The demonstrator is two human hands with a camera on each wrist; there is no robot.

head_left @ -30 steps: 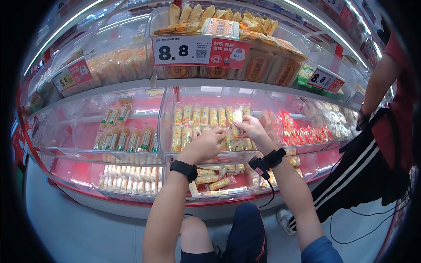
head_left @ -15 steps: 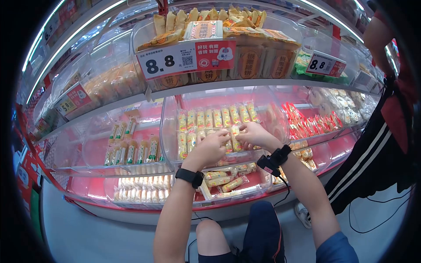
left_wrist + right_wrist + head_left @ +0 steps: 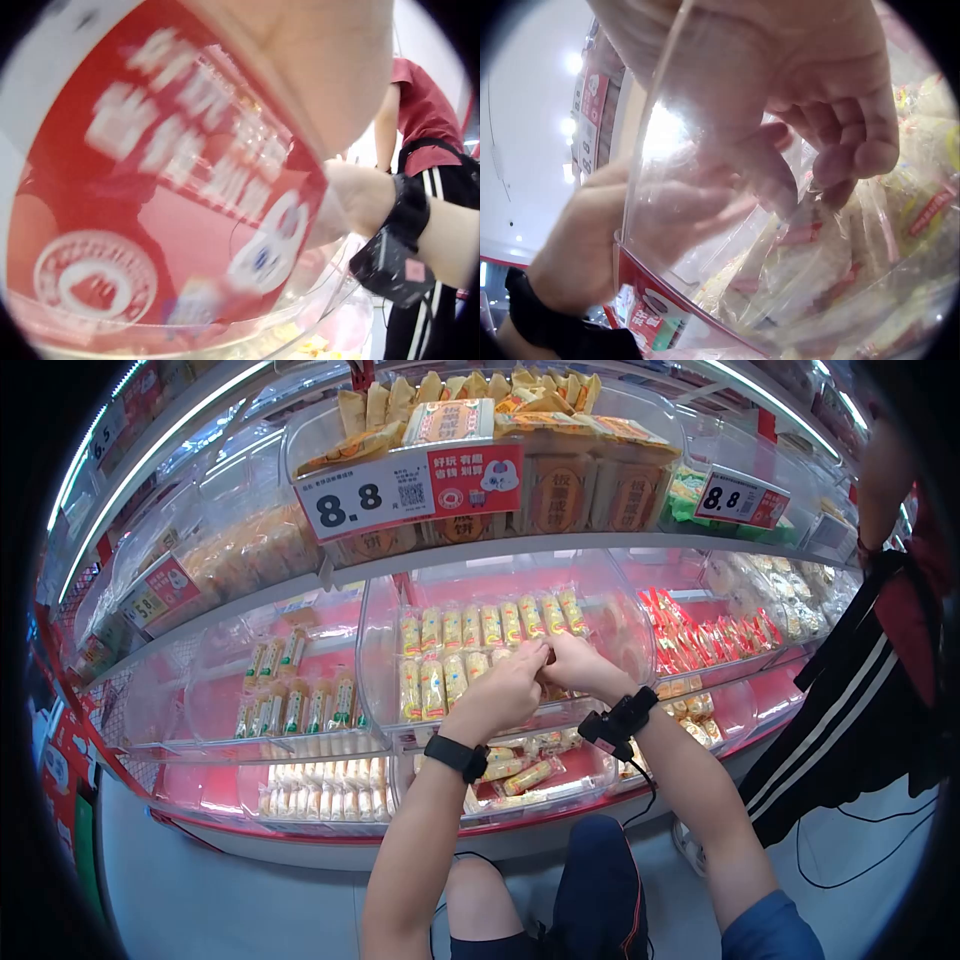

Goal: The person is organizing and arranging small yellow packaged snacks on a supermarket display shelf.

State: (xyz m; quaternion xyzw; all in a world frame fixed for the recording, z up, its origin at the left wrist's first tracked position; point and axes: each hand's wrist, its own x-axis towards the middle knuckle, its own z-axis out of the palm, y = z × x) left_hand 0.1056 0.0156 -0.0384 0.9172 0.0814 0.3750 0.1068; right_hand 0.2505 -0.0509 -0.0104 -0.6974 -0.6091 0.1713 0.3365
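Rows of yellow-wrapped snack rolls (image 3: 432, 685) stand in a clear plastic bin (image 3: 378, 660) on the middle shelf. My right hand (image 3: 582, 666) reaches into the bin's right part; in the right wrist view its thumb and curled fingertips pinch the clear wrapper of a snack roll (image 3: 802, 247). Coming from the left, my left hand (image 3: 502, 690) has its fingertips right at the right hand. Through the bin wall in the right wrist view, the left fingers (image 3: 705, 206) look extended beside the rolls. In the left wrist view, a red sign hides most of the work.
Bagged pastries (image 3: 560, 495) fill a bin above, behind a price sign (image 3: 410, 495). Green-labelled packs (image 3: 295, 700) stand left, red packets (image 3: 715, 635) right. More wrapped rolls (image 3: 530, 775) lie in the bin below. A person in black trousers (image 3: 830, 730) stands at the right.
The right hand has lowered from an upper roll into the front row at the right. My left hand has moved right, from the rolls towards the right hand. The head view has shifted slightly.
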